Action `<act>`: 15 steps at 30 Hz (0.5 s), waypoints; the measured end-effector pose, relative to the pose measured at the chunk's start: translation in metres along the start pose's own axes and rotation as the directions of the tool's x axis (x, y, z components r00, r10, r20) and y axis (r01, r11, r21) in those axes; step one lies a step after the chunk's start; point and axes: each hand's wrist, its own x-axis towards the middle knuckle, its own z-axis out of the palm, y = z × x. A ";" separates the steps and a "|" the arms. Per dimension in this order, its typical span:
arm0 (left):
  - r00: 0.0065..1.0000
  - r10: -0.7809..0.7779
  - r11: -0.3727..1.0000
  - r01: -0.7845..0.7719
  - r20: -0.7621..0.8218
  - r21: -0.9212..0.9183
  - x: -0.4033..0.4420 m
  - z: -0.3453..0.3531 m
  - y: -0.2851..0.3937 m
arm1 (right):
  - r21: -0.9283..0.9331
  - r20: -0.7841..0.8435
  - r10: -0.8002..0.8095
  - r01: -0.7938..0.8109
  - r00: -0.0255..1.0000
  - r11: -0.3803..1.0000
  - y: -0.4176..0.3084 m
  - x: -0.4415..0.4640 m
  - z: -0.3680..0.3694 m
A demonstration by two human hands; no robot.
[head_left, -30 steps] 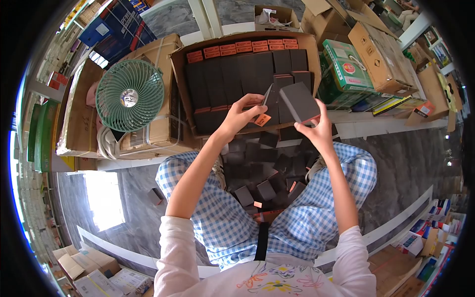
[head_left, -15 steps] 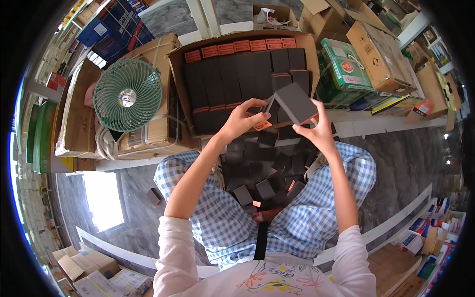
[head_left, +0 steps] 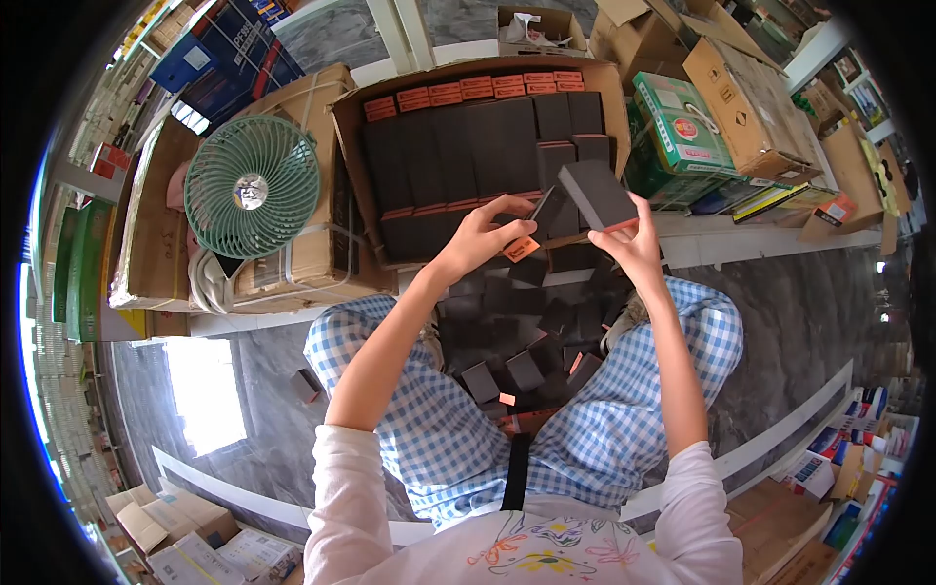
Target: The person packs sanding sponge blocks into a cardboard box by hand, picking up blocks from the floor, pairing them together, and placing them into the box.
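Note:
My right hand point(head_left: 632, 242) is closed on a black box point(head_left: 600, 198) with an orange end, held tilted in the air between fingers and thumb. My left hand point(head_left: 492, 236) pinches a thin black carton piece point(head_left: 548, 208); whether it is a sleeve or a flattened box I cannot tell. An orange-printed flap point(head_left: 522, 249) shows just below its fingertips. Both hands are over the front edge of a large open cardboard box point(head_left: 343, 146), which holds rows of black boxes point(head_left: 502, 141) with orange ends. Below, many loose black boxes point(head_left: 525, 371) lie between my legs.
A green fan point(head_left: 252, 190) rests on a carton point(head_left: 317, 268) to the left. On the right stand a green box point(head_left: 673, 132) and a brown carton point(head_left: 756, 117). One black box point(head_left: 306, 386) lies alone on the floor beside my left knee.
The black box in my right hand has moved slightly right and turned, with its orange end now facing lower. It is farther from the piece in my left hand, which has hardly moved.

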 end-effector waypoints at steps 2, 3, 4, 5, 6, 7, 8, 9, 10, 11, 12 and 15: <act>0.999 0.036 0.999 -0.036 -0.010 -0.003 0.002 0.001 -0.003 | 0.168 0.134 0.015 -0.038 0.991 0.985 0.000 -0.001 -0.002; 0.997 0.068 0.998 -0.068 -0.021 0.001 0.001 0.000 -0.003 | -0.016 0.133 0.003 -0.001 0.991 1.000 0.001 -0.001 -0.001; 0.998 0.065 0.998 -0.065 -0.025 0.003 0.000 0.000 -0.003 | -0.185 0.046 -0.032 0.040 0.998 0.982 0.001 -0.001 0.001; 0.999 0.042 0.999 -0.043 -0.017 -0.009 0.000 0.001 -0.002 | -0.350 -0.040 -0.079 0.060 0.996 0.935 0.001 -0.002 0.004; 1.000 0.023 1.000 -0.023 -0.006 -0.021 -0.001 0.001 0.000 | -0.347 -0.046 -0.076 0.056 0.996 0.936 0.004 -0.001 0.004; 1.000 0.024 1.000 -0.024 0.000 -0.019 0.001 0.000 -0.002 | -0.107 0.003 -0.057 0.057 0.998 0.993 0.009 0.001 0.001; 1.000 0.021 1.000 -0.021 0.001 -0.012 0.002 -0.003 -0.006 | 0.135 0.057 -0.052 0.044 0.997 0.990 0.012 0.003 -0.002; 1.000 0.018 1.000 -0.018 -0.001 -0.009 0.003 -0.004 -0.006 | 0.130 0.058 -0.053 0.045 0.997 0.991 0.007 0.002 -0.004; 1.000 0.020 1.000 -0.020 -0.003 -0.012 0.005 -0.004 -0.007 | 0.041 0.050 -0.105 0.103 0.993 0.994 0.001 0.001 -0.006; 0.999 0.027 1.000 -0.027 -0.017 -0.003 0.005 -0.006 -0.007 | -0.044 0.047 -0.158 0.160 0.986 0.986 -0.004 0.001 -0.006; 0.999 0.032 0.999 -0.032 -0.030 0.009 0.005 -0.008 -0.007 | 0.020 0.019 -0.136 0.135 0.991 0.991 -0.004 0.002 -0.007; 0.997 0.014 1.000 -0.015 -0.080 -0.020 0.006 -0.010 -0.008 | 0.148 0.009 -0.145 0.142 0.989 0.979 -0.010 0.004 -0.012</act>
